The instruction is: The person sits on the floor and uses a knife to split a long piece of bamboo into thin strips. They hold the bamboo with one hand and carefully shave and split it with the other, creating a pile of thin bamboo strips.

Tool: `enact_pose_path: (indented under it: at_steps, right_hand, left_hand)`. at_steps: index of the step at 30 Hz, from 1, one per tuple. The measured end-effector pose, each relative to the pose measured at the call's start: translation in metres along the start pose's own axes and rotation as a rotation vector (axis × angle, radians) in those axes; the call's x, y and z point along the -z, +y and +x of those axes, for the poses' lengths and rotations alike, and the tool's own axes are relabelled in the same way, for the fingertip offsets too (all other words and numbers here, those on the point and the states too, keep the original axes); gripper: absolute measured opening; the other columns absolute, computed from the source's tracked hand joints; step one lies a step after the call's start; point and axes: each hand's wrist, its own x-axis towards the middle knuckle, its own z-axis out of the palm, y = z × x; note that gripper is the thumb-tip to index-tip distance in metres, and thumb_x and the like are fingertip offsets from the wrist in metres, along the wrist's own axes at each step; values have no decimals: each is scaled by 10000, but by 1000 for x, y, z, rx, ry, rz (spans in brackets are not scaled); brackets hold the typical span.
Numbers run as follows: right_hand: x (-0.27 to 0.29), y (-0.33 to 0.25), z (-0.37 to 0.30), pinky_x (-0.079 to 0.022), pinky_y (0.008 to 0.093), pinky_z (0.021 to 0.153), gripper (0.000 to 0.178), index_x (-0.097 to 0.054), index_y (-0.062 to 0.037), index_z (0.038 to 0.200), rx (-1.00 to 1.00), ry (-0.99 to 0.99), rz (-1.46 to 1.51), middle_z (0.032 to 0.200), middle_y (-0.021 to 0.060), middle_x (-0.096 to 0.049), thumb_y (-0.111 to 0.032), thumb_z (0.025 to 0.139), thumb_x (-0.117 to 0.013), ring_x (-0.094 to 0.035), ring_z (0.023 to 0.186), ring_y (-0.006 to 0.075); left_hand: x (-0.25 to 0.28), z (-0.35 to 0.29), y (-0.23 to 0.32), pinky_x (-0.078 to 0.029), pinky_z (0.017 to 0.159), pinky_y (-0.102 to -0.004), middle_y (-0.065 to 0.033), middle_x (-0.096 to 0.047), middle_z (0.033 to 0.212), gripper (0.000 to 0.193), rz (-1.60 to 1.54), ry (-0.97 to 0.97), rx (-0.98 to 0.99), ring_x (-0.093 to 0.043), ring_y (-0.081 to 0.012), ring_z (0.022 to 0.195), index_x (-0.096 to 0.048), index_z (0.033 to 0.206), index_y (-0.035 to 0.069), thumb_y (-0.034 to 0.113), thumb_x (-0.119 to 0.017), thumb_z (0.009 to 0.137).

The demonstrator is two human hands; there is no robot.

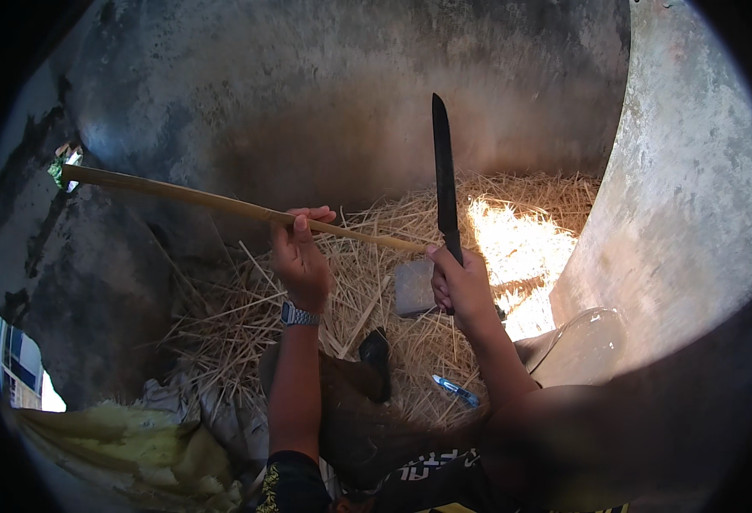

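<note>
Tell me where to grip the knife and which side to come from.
Take the knife by its dark handle, probably from the right and below, as the right hand does: the blade points up, and the long stick crowds the left side.

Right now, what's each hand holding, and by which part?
Left hand: long tan stick, right of its middle. Right hand: dark-bladed knife, by the handle; the stick's end is at that thumb, pinch unclear.

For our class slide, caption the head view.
The left hand holds a long, tan, wooden-looking strip; the right hand grips a long black knife above pale straw.
</note>
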Motion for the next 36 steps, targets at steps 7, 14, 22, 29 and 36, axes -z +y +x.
enact_pose_path:
  at_steps: [7,14,22,29,36]
  right_hand:
    - [3,54,18,-347,290,445,326,-608,-15,754,156,61,-365,535,-5,-469,-278,944,-644,-427,460,74]
    - [-11,71,13,-410,337,520,338,-654,18,799,289,-43,-592,558,47,-525,-295,926,-647,-513,535,123]
    - [-34,66,-11,-407,340,518,346,-634,25,816,317,23,-606,566,71,-522,-294,949,-614,-498,533,131]
    - [-7,146,-18,-419,390,534,355,-597,46,775,86,-123,-882,574,106,-532,-279,918,-593,-524,518,200]
    - [4,122,-5,-471,428,607,376,-614,69,790,-28,-166,-994,624,182,-585,-293,891,-594,-615,608,296]
  left_hand:
    - [5,3,9,-559,832,-370,-137,-664,940,222,-72,11,10,-694,-236,855,-495,1075,11,210,-397,1081]
    - [-7,0,26,-473,553,-256,-29,-520,744,310,-271,245,-42,-514,-113,598,-406,998,92,391,-386,1074]
    - [8,2,21,-268,429,-221,33,-342,654,402,-310,336,56,-328,-53,501,-324,878,131,482,-420,1049]
    - [-1,0,25,-266,417,-216,36,-331,648,379,-336,307,61,-317,-51,480,-335,904,116,457,-392,1061]
    - [12,9,27,-287,445,-257,23,-342,644,434,-364,220,76,-312,-77,487,-399,927,119,538,-399,1038]
